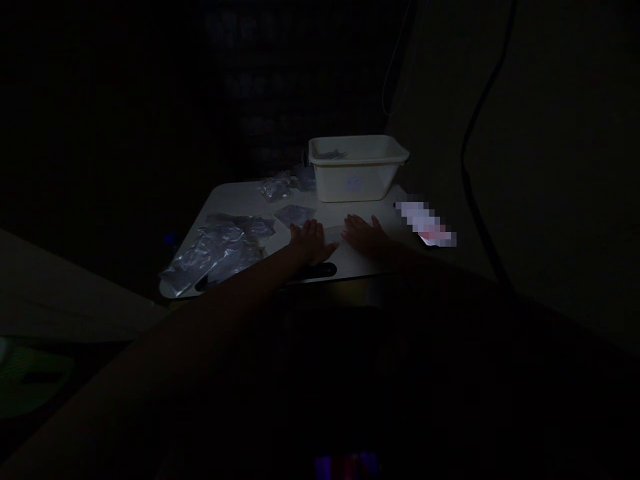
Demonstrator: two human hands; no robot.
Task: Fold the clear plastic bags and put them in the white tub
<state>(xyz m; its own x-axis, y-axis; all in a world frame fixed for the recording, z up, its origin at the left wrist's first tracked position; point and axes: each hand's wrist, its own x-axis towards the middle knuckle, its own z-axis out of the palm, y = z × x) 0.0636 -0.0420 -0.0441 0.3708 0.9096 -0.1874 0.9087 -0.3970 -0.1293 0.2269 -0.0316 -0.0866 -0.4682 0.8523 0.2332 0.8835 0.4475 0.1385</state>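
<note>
My left hand (pixel 310 243) lies palm down near the front of a small white table (pixel 300 208), its fingers spread. To its right my right hand (pixel 364 236) is also flat with fingers stretched out. Between them a thin, clear plastic piece (pixel 333 233) lies on the table, its edges hard to make out in the dark. Just beyond my left hand is a flat clear bag (pixel 295 214). A pile of shiny plastic bags (pixel 220 250) covers the table's left side.
A white bin (pixel 353 180) with some plastic inside stands at the back right. Left of it sits a crumpled bag (pixel 276 187). A lit, blurred-out screen (pixel 425 223) is at the right edge. A dark cable (pixel 467 167) hangs further right.
</note>
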